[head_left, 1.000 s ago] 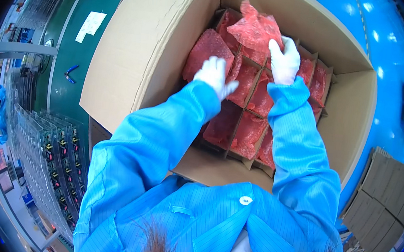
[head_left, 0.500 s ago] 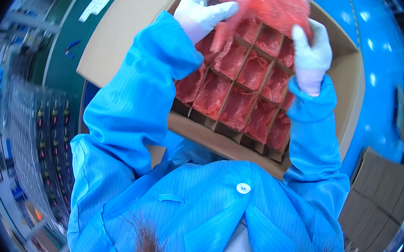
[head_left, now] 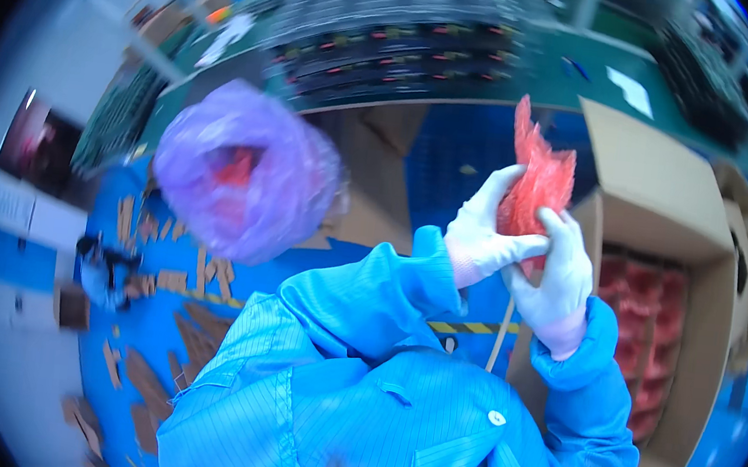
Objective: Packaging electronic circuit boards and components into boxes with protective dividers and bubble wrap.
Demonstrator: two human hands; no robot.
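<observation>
Now out of the box: red bag held up in both hands

Since a second ago the view has swung left; the open cardboard box (head_left: pixel 669 201) with red-lined divider cells (head_left: pixel 645 344) sits at right of frame, no longer under the hands. Red plastic bag (head_left: pixel 539 178) now lifted clear, centre-upper frame, so it reads as pulled out of the carton. Left hand (head_left: pixel 483 236), white glove, fingers closed on the bag's lower left edge, thumb across. Right hand (head_left: pixel 556 275), white glove, fingers curled shut on the bag's bottom from the right. Purple plastic-lined bin (head_left: pixel 248 170) at upper left, red inside.
</observation>
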